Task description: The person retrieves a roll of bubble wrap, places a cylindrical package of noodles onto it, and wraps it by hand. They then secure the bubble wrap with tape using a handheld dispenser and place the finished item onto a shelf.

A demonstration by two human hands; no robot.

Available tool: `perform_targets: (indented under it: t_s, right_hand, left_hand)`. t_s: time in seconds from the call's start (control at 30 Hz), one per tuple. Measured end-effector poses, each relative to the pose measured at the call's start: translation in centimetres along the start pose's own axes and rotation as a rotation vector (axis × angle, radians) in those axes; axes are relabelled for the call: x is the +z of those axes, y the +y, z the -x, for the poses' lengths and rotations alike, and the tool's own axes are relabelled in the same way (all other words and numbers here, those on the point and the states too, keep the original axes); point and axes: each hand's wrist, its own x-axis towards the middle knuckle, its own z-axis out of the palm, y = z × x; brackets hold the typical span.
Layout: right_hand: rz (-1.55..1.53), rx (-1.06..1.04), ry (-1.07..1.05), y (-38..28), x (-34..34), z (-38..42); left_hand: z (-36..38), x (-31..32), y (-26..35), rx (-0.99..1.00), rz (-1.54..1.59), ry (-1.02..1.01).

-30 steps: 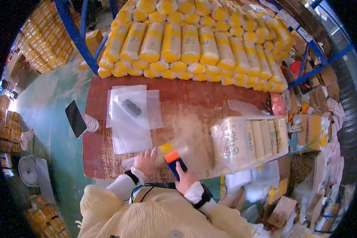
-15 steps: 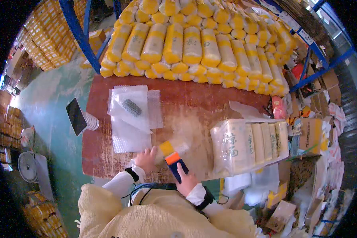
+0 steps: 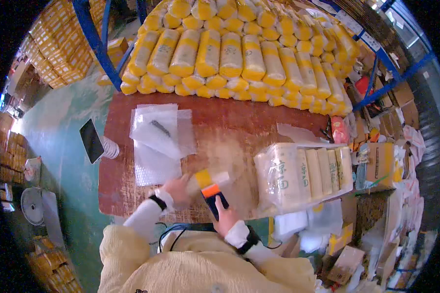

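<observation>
On the worn red-brown table, a small clear packet with a yellow band lies near the front edge. My left hand is at the packet's left end, its fingers smeared by motion. My right hand grips a dark blue tool with an orange end, which looks like a tape dispenser; its orange end sits right at the yellow band. Farther back on the left, sheets of bubble wrap lie layered, with a narrow dark speckled piece among them.
Yellow-banded wrapped rolls are piled along the table's back. A plastic-wrapped bundle of packs stands at the right. A phone-like screen on a white coiled stand is at the left edge. Blue posts rise behind; cartons crowd the right.
My left hand has shifted slightly up and left, now blurred. The dark piece on the bubble wrap shows narrower than before. My right hand still holds the tape dispenser; the whole view has shifted slightly.
</observation>
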Motion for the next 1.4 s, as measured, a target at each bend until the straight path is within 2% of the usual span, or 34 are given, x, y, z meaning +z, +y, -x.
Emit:
perform_targets:
  t_s: [0.03, 0.07, 0.1, 0.13, 0.23, 0.27, 0.37, 0.4, 0.47, 0.53, 0.63, 0.7, 0.73, 0.77, 0.83, 0.87, 0.9, 0.97, 1.0, 1.07, 1.1, 1.13, 1.23, 1.33, 1.4]
  right_hand:
    - [-0.032, 0.038, -0.049, -0.6, 0.0, -1.2]
    - [-0.062, 0.077, -0.093, -1.1, -0.4, -2.8]
    - [0.014, 0.134, -0.264, -2.5, -2.7, -4.5]
    - [0.008, 0.137, -0.238, -3.3, -3.4, -5.4]
    - [0.017, 0.134, -0.175, -3.2, -1.4, -5.5]
    - [0.032, 0.128, -0.154, -2.8, -0.5, -5.1]
    - [-0.026, 0.073, -0.088, -0.4, 0.0, -2.1]
    - [0.005, -0.019, 0.059, -0.1, 0.0, -1.4]
    - [0.069, 0.074, -0.075, -1.5, -2.9, -1.2]
    - [0.066, 0.119, -0.156, -2.1, -4.0, -2.2]
    - [-0.004, 0.108, -0.194, -2.2, -4.0, -4.5]
    - [-0.046, 0.116, -0.205, -2.9, -4.0, -5.8]
    - [0.006, 0.132, -0.178, -3.6, -4.7, -5.9]
    - [0.021, 0.111, -0.146, -3.4, -4.0, -5.5]
    - [0.05, 0.073, -0.074, -2.0, -1.3, -3.9]
    - [0.065, 0.06, -0.028, -0.9, -0.2, -2.8]
    - [-0.05, 0.022, -0.042, 0.7, 1.5, -1.6]
    - [0.074, -0.062, 0.131, 0.1, 0.1, -0.9]
    - [0.005, 0.001, 0.009, -0.8, -1.0, -1.4]
    - [-0.129, 0.123, -0.224, -2.3, -3.4, -4.5]
    - [-0.094, 0.13, -0.207, -2.6, -3.4, -5.5]
    - [-0.064, 0.142, -0.192, -3.0, -3.2, -6.3]
    - [-0.035, 0.142, -0.18, -3.0, -2.8, -5.6]
    - [0.043, 0.024, -0.067, -0.5, -0.9, -2.3]
    - [0.013, 0.083, -0.139, -0.6, -0.3, -2.8]
  left_hand:
    - [-1.4, 1.6, -1.9, 0.012, 0.002, 0.01]
    - [-0.9, 0.9, -1.2, -0.029, -0.006, 0.084]
    - [-0.8, 0.4, -0.5, -0.071, -0.015, 0.161]
    - [-0.3, 3.0, 0.0, -0.03, -0.169, 0.51]
    - [-0.7, 6.0, -0.7, -0.021, -0.684, 0.81]
    - [-1.1, 5.9, -1.0, 0.008, -0.597, 0.789]
    - [-1.4, 4.5, -1.3, 0.03, -0.39, 0.524]
    - [-0.6, 3.4, -0.5, 0.003, -0.292, 0.394]
    - [1.5, 1.1, 1.9, -0.042, -0.099, 0.131]
    - [-3.4, 7.1, -4.4, 0.128, 0.235, 0.003]
    - [-2.8, 6.8, -4.2, 0.123, 0.159, 0.08]
    - [3.0, 1.2, 3.5, -0.04, -0.148, 0.28]
    - [2.9, 4.2, 3.7, 0.022, -0.39, 0.581]
    - [2.2, 6.0, 2.8, 0.002, -0.382, 0.57]
    - [1.5, 5.5, 2.6, -0.031, -0.368, 0.553]
    - [1.4, 4.4, 2.3, -0.027, -0.274, 0.381]
    - [1.2, 2.4, 2.4, -0.047, -0.189, 0.249]
    - [0.3, -1.4, 2.1, -0.09, -0.023, -0.01]
    - [-0.3, -2.2, 1.4, -0.054, 0.033, -0.054]
    - [-1.2, 0.9, 0.8, -0.061, -0.183, 0.18]
    - [-1.2, 2.3, 0.6, -0.063, -0.296, 0.301]
    - [-0.1, 3.5, 1.3, -0.009, -0.61, 0.564]
    - [-0.7, 3.1, 1.1, -0.016, -0.447, 0.453]
    - [-1.9, -1.4, 1.0, -0.093, -0.023, 0.075]
    - [-2.0, -3.2, 0.5, -0.035, -0.012, 0.035]
